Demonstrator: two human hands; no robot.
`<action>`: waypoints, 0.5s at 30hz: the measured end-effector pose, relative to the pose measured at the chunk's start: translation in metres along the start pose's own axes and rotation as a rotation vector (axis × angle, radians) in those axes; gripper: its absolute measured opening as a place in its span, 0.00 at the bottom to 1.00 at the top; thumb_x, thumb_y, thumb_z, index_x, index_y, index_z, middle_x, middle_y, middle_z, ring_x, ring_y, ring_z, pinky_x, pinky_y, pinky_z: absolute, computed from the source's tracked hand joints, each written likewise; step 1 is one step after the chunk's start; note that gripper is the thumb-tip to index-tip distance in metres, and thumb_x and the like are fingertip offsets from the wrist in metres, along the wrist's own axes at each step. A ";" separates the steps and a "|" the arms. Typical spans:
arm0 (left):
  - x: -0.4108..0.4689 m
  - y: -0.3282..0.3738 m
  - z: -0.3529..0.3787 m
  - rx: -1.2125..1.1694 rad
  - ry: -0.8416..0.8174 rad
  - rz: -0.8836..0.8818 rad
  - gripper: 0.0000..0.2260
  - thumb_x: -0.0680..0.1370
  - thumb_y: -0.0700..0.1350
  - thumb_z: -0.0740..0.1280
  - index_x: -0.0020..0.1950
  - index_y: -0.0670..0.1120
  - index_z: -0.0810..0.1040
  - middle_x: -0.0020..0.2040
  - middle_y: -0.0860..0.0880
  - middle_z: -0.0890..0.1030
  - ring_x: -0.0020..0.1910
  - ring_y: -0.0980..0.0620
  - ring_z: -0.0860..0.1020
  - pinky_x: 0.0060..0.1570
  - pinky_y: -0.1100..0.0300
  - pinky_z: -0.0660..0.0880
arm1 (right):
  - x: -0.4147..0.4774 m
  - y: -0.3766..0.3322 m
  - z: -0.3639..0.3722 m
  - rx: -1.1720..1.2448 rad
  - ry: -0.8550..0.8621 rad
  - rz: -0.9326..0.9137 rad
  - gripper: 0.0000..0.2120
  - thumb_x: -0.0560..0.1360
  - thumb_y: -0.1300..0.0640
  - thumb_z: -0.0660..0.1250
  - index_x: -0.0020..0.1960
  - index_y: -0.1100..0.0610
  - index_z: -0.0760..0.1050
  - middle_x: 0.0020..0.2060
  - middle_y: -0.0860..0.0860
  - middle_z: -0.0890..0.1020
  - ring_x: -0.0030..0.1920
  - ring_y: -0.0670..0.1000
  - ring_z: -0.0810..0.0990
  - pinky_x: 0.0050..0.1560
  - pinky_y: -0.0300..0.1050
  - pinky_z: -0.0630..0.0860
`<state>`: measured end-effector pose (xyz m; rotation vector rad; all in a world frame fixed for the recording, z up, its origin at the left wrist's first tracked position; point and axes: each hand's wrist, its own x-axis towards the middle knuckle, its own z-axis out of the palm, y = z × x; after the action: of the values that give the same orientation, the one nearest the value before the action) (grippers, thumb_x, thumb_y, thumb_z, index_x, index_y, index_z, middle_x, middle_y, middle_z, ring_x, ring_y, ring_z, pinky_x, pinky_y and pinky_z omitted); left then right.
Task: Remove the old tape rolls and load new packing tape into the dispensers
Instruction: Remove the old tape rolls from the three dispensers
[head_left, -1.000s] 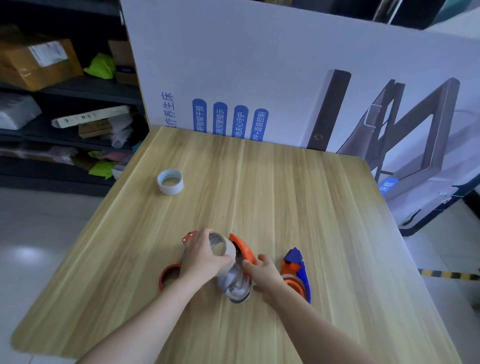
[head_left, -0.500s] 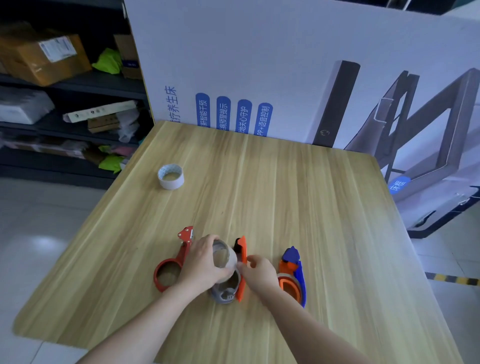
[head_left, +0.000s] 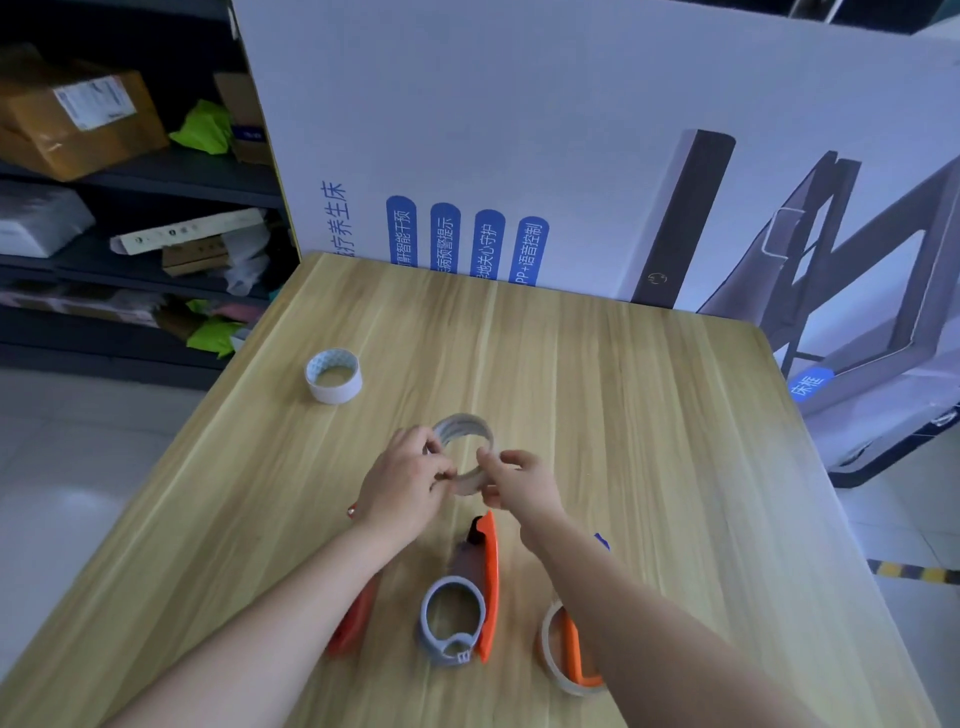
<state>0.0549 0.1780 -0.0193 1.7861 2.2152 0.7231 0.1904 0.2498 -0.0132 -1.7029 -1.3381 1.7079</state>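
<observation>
The left hand (head_left: 402, 486) and right hand (head_left: 522, 486) are each pinching one side of the roll (head_left: 464, 427), holding it above the table (head_left: 649, 415), just far of the dispenser (head_left: 470, 597).

This looks like a stockroom or packing area in a warehouse. Dark shelves (head_left: 156, 174) on the left hold a taped cardboard box (head_left: 78, 122) with a shipping label, a white parcel (head_left: 39, 218), green bags (head_left: 205, 127) and loose packets. A big printed carton (head_left: 519, 130) showing a bed frame and Chinese text stands behind the wooden table (head_left: 649, 415). Dispensers (head_left: 488, 577) and a tape roll (head_left: 333, 375) sit on that table, and a yellow-and-black stripe (head_left: 914, 573) marks the pale tiled floor (head_left: 78, 467) at the right.
</observation>
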 end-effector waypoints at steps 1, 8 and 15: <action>0.010 -0.003 0.001 0.009 -0.039 0.002 0.04 0.74 0.42 0.70 0.44 0.48 0.84 0.47 0.53 0.77 0.51 0.52 0.74 0.43 0.53 0.75 | 0.009 -0.004 0.003 -0.005 0.008 0.010 0.23 0.74 0.47 0.70 0.62 0.61 0.76 0.41 0.55 0.85 0.35 0.50 0.81 0.51 0.50 0.82; 0.079 -0.035 0.014 0.162 -0.281 0.068 0.08 0.77 0.43 0.64 0.50 0.48 0.82 0.49 0.50 0.77 0.48 0.46 0.78 0.40 0.55 0.70 | 0.073 -0.027 0.027 -0.125 0.113 0.019 0.19 0.75 0.47 0.70 0.59 0.59 0.79 0.42 0.54 0.84 0.38 0.52 0.81 0.50 0.50 0.81; 0.121 -0.058 0.034 0.317 -0.416 0.109 0.11 0.80 0.41 0.59 0.57 0.46 0.77 0.54 0.47 0.74 0.55 0.46 0.75 0.42 0.55 0.69 | 0.119 -0.028 0.046 -0.256 0.134 0.053 0.08 0.76 0.61 0.65 0.48 0.59 0.83 0.34 0.52 0.81 0.36 0.53 0.77 0.49 0.54 0.81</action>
<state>-0.0093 0.2936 -0.0598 1.9892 2.0406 -0.0006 0.1154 0.3433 -0.0658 -1.9708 -1.5131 1.4705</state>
